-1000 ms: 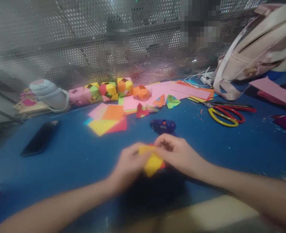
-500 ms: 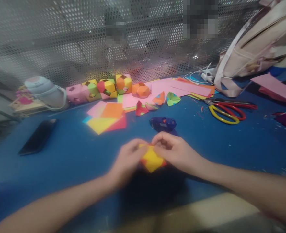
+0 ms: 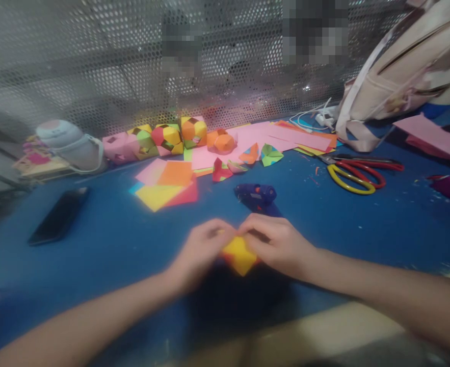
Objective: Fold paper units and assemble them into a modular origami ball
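Note:
A yellow folded paper piece point(image 3: 242, 256) with red-orange showing at its edges is pinched between my two hands, near the front of the blue table. My left hand point(image 3: 205, 250) is closed on its left side and my right hand point(image 3: 280, 244) on its right side, with the fingertips meeting at the top. The lower yellow point hangs free below the thumbs. Just beyond the hands lies a blue glue gun point(image 3: 255, 195). Fingers cover the upper part of the paper, and the view is somewhat blurred.
Loose coloured paper squares point(image 3: 165, 186) lie beyond my left hand. Folded paper balls point(image 3: 167, 138) line the perforated metal panel point(image 3: 225, 76). Scissors point(image 3: 350, 176) and a pale bag point(image 3: 393, 86) are at right; a phone point(image 3: 59, 216) and a bottle point(image 3: 72, 148) at left.
Both hands have closed further over the top of the yellow paper, so less of it shows. They sit slightly lower, and more of the glue gun is visible.

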Motion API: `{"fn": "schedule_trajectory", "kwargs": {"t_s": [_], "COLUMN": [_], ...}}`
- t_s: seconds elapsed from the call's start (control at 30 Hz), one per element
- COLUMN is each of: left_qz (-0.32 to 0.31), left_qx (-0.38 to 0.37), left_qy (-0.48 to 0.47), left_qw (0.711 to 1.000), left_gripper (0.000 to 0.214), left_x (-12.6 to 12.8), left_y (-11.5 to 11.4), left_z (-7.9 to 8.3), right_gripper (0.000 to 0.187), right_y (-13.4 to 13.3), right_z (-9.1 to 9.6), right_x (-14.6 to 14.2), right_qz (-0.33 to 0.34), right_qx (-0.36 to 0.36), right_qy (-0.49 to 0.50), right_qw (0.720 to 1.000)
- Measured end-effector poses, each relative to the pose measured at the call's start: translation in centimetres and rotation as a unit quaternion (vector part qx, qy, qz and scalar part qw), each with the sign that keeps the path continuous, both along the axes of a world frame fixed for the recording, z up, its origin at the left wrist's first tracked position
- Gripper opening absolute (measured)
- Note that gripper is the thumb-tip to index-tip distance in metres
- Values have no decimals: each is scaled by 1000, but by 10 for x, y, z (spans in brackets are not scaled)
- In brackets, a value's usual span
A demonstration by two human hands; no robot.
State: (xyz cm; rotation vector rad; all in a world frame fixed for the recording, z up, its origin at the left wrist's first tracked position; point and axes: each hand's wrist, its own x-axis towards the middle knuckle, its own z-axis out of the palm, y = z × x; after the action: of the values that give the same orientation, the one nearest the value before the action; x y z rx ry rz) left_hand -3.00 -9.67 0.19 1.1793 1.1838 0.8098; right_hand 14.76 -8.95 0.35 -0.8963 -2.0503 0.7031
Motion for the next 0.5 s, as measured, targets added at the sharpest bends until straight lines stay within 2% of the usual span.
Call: {"fn": "schedule_trajectory", "kwargs": {"t_s": [0.07, 0.2, 0.27, 0.37, 0.5], "left_qz": [10, 57, 61, 50, 8], "left_qx": [14, 39, 47, 59, 48], "left_qy": [17, 23, 19, 29, 44], "left_qw": [1000, 997, 997, 997, 998], "left_gripper": [20, 14, 14, 12, 14], "left_x": [0, 0, 0, -1, -2], "left_y": [0, -1, -2, -2, -3], "left_z": [1, 0, -1, -2, 5], "right_gripper": [16, 6, 6, 5, 7], "right_y": [-1, -3, -4, -3, -2], "right_z": [3, 11, 12, 10, 7], "right_x": [0, 0, -1, -2, -1], "right_qz": [-5, -23, -33, -52, -62], "right_qx": [-26, -157, -191, -181, -120], "right_qy": [-2, -9, -3, -4, -20], "right_qw": [1000, 987, 981, 982, 991]}}
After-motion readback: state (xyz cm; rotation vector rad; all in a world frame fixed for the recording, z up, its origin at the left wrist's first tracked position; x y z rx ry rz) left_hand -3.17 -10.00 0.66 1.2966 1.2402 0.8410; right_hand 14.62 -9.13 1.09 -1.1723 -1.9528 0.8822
